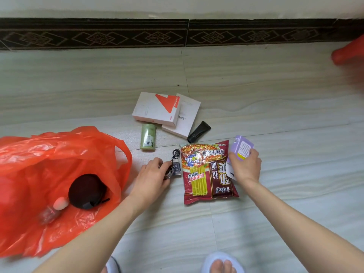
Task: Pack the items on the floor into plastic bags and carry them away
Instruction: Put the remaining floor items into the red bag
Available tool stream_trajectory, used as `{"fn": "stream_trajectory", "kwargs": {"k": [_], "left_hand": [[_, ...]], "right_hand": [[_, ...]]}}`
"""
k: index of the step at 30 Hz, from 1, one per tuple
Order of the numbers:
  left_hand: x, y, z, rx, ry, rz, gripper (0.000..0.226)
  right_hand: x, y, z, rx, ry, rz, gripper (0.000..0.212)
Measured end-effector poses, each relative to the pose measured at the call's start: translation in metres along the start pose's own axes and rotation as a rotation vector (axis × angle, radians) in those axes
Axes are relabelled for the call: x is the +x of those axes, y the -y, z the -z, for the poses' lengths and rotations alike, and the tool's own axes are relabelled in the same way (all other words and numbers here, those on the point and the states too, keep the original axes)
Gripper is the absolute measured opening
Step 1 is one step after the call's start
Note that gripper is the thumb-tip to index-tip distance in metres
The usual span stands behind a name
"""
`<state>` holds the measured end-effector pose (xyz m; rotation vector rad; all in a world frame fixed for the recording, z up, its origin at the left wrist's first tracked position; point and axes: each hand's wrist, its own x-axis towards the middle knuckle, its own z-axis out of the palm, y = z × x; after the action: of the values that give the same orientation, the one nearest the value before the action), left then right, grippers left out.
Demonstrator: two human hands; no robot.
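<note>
- The left hand (155,174) pinches a keychain (174,166) on the floor (275,95).
- The right hand (245,166) grips a purple box (242,146) beside the noodle packet (206,172).
- An open red plastic bag (49,164) holds a dark round pouch (87,191).

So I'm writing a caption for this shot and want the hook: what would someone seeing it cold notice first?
Probably the big orange plastic bag lying open at the left, with a dark round pouch inside. Next, the red noodle packet on the floor in the middle, between the two hands: the left hand pinches a keychain, and the right hand grips a purple box.
</note>
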<state>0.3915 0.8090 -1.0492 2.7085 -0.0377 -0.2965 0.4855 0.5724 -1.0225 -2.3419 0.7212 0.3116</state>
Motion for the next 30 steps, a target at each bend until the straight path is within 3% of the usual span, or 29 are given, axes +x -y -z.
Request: {"fn": "stream_trajectory", "kwargs": {"k": [4,7,10,13,18,23,27,30], "left_hand": [[-0.017,-0.001,0.002,-0.052,-0.096,0.023,0.023],[-0.037,0.000,0.012,-0.154,-0.182,0.098,0.010],[-0.077,0.009,0.027,-0.293,-0.267,0.151,0.027],[-0.126,0.018,0.050,-0.399,-0.385,0.273,0.015],[-0.186,0.050,0.078,-0.511,-0.634,0.596,0.020],[-0.173,0.102,0.085,-0.679,-0.706,0.944,0.020],[-0.153,0.131,0.081,-0.671,-0.600,0.970,0.016],[-0.147,0.133,0.087,-0.803,-0.537,0.863,0.011]], "right_hand": [[-0.055,-0.006,0.011,-0.099,0.114,0.390,0.064],[-0.094,-0.006,0.013,-0.162,0.215,0.556,0.066],[-0.127,-0.003,0.008,-0.261,0.297,0.699,0.066],[-0.162,0.008,0.001,-0.334,0.433,0.815,0.071],[-0.207,0.051,-0.028,-0.551,0.673,1.093,0.070],[-0.236,0.108,-0.090,-0.589,0.761,1.028,0.058],[-0.250,0.131,-0.140,-0.567,0.643,0.912,0.052],[-0.254,0.132,-0.157,-0.527,0.582,0.880,0.050]]}}
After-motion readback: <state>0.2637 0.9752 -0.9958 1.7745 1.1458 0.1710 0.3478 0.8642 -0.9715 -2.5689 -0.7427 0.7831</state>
